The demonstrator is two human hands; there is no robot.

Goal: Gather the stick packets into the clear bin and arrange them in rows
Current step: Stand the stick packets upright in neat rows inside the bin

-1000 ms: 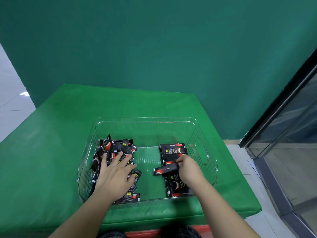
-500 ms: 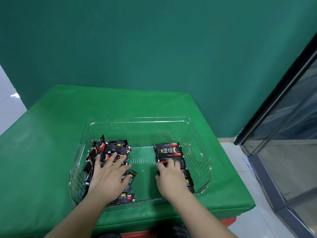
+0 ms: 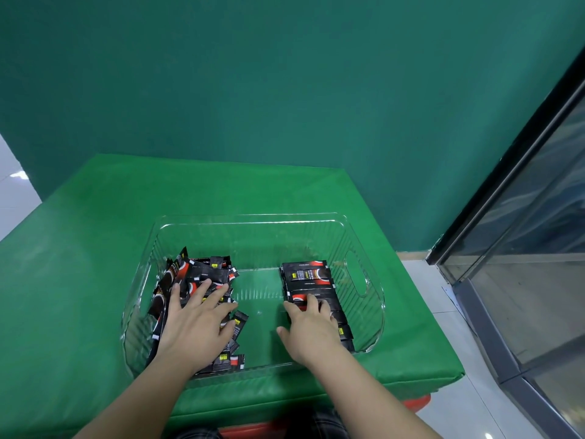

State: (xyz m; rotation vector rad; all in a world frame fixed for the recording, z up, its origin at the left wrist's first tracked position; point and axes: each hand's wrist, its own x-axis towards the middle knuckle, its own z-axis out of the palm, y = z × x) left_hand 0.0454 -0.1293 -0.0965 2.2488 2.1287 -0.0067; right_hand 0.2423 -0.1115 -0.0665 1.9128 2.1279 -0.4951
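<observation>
Toward the worktop's (image 3: 95,248) left edge, inside the clear bin (image 3: 253,218), our left hand (image 3: 194,326) lies flat with fingers (image 3: 202,288) spread, pressing on the loose heap of stick packets (image 3: 202,274) without gripping any. That heap is jumbled, with some packets leaning up the bin's left wall. A bare strip of bin floor separates it from the tidy row (image 3: 308,275) nearer the worktop's right edge, where packets lie crosswise, stacked from the far end toward the near edge. Our right hand (image 3: 311,331) rests palm-down on that row, fingers extended and lightly curled over a packet, squaring it rather than pinching it. To do this well, we judge we should press each new packet flush against its neighbour, keep the short ends aligned, then feed singles from the heap instead of dragging several across.
</observation>
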